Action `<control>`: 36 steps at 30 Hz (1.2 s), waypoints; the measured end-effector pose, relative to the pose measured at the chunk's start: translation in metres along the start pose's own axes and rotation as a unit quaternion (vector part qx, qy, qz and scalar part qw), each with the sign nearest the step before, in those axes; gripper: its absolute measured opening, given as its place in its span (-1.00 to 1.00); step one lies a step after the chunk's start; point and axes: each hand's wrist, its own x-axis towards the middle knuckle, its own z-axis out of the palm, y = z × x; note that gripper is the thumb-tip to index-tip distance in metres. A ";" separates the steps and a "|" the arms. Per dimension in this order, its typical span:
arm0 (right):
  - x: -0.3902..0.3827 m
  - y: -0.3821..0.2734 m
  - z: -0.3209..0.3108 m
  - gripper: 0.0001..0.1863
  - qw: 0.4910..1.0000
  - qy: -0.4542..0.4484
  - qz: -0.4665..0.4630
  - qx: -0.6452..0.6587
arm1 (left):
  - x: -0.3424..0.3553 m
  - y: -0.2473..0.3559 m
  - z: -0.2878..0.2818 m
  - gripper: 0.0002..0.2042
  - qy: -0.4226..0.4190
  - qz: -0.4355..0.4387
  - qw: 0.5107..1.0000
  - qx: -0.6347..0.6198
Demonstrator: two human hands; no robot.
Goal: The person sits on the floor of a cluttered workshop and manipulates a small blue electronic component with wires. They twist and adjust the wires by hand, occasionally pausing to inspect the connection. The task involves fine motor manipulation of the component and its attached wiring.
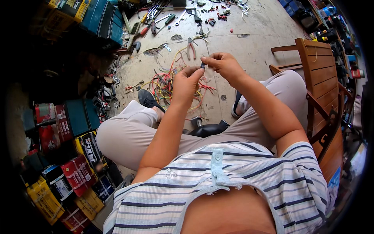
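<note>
Seen through the head camera I run from afar, a person in a striped shirt and pale trousers sits low over a worn floor, working a small dark piece between two bare hands. The left hand holds the piece from below, its thumb and fingers drawn narrow around it; the right hand meets it at the upper end, thumb and forefinger pinched close on it. The piece is in the air between the hands, too small for me to make out its exact kind. Below and beside the left hand, a tangle of red, yellow and dark wires spreads across the floor near a dark shoe. Pliers with red handles lie just beyond the hands, and farther off I see a screwdriver with a green handle among other tools. A wooden chair stands at the person's right. On the left, boxes in red, yellow and black sit stacked, and a black rounded object rests between the legs.
</note>
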 end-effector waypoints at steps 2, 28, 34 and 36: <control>0.002 0.003 -0.002 -0.67 1.000 -0.004 -0.004 0.000 | -0.002 0.001 0.002 -0.86 -0.011 -0.018 0.998 -0.052; 0.001 -0.002 -0.002 -0.71 0.999 -0.049 -0.015 0.000 | -0.004 0.001 -0.003 -0.80 0.008 -0.039 0.994 -0.102; -0.003 0.002 -0.002 -0.70 0.992 -0.116 -0.048 0.015 | -0.002 0.007 -0.004 -0.81 0.037 -0.002 0.994 -0.101; -0.001 0.004 -0.003 -0.72 0.988 -0.133 -0.076 0.010 | -0.006 0.010 -0.001 -0.81 0.044 0.000 0.996 -0.079</control>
